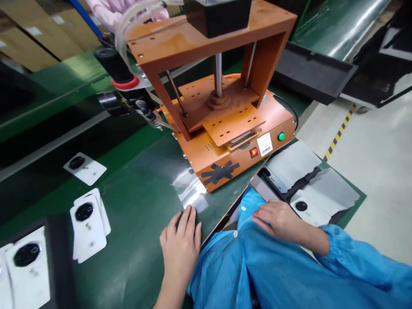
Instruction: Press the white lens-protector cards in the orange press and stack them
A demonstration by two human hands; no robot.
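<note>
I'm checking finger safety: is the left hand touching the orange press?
Apart. The head view shows a glossy clear strip on the green tabletop between the left hand and the orange press.

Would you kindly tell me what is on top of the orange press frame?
On the orange press frame stands a black box, partly cut off by the picture's upper edge. The frame's surface beneath it is covered, so I cannot see what is there.

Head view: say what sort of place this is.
Probably a factory workshop: an orange press stands on a green bench, white phone-like panels lie nearby, and yellow-and-black tape marks the floor.
</note>
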